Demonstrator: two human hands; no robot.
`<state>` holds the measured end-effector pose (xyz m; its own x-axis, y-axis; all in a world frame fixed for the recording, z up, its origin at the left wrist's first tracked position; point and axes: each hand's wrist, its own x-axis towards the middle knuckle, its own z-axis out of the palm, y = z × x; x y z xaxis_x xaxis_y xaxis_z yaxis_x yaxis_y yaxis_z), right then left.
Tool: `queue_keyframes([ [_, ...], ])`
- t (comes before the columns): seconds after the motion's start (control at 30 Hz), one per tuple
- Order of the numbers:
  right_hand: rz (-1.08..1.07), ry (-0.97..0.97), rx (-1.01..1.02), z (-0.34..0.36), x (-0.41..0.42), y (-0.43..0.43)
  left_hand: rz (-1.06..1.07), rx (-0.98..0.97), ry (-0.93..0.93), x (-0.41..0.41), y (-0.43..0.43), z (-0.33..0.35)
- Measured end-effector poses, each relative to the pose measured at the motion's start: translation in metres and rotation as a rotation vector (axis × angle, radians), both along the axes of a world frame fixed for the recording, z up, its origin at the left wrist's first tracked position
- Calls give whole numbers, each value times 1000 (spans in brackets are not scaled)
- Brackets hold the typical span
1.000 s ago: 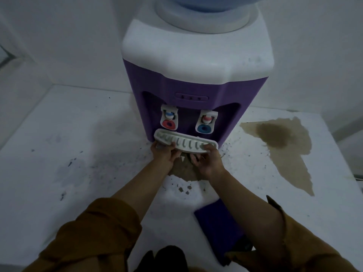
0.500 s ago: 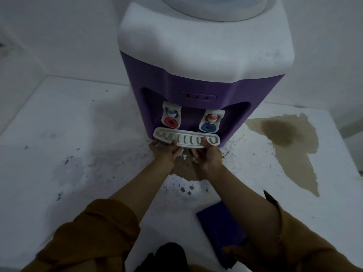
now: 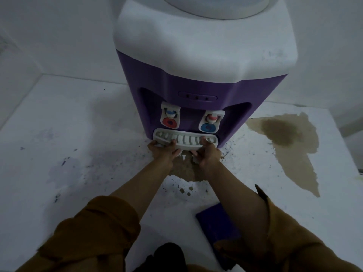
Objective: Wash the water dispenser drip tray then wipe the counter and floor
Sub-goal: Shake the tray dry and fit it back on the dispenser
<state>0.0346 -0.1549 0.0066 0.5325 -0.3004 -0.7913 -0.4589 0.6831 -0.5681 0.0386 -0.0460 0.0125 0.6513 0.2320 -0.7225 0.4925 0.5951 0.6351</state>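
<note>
A purple and white water dispenser [image 3: 196, 79] stands on a dirty white counter [image 3: 68, 154]. Its white slotted drip tray [image 3: 186, 138] sits at the base, under the red tap [image 3: 170, 122] and the blue tap [image 3: 208, 128]. My left hand [image 3: 164, 152] grips the tray's left front edge, thumb on top. At the tray's right front edge, my right hand [image 3: 208, 158] holds on the same way. Both forearms reach in from the bottom of the view.
A brown spill [image 3: 286, 142] stains the counter right of the dispenser, and another brown patch [image 3: 184, 169] lies under my hands with dark specks around. A purple cloth [image 3: 218, 222] lies near the front edge. White walls close in behind and left.
The view has moved closer to the dispenser. Both hands stay on the drip tray, which now sits nearer the dispenser's base, under the taps.
</note>
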Motion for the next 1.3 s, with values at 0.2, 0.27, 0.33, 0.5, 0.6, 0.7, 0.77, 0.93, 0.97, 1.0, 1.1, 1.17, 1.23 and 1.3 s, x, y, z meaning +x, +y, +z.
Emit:
queue_keyframes([
  [0.2,20,-77,102,-7,-5,-8,32,-72,0,2,2,1],
  [0.27,20,-85,112,-7,-5,-9,30,-71,-8,2,2,0],
  [0.33,25,-96,112,-8,-5,-10,34,-73,-11,2,2,-1],
  [0.5,27,-135,133,-9,-10,-11,10,-72,-22,1,3,-1],
  [0.6,45,-117,129,-8,-8,-13,-39,-18,-19,3,5,-5],
  [0.7,67,-72,129,-3,-5,-13,-125,18,41,9,7,-8],
  [0.77,44,-43,145,-1,-1,-10,-149,5,107,17,7,-1],
  [0.93,19,5,228,5,9,-16,-277,-32,213,36,3,20],
  [0.97,5,4,240,5,9,-16,-284,-21,220,37,3,19],
  [1.0,-16,5,246,5,10,-15,-277,-6,225,38,4,16],
  [1.1,-110,2,260,4,12,-10,-238,50,226,37,7,5],
  [1.17,-96,27,270,6,13,-9,-294,111,191,37,6,1],
  [1.23,-86,45,274,6,13,-10,-310,147,171,39,5,-1],
  [1.3,-123,8,272,6,13,-9,-316,142,217,43,6,-1],
])
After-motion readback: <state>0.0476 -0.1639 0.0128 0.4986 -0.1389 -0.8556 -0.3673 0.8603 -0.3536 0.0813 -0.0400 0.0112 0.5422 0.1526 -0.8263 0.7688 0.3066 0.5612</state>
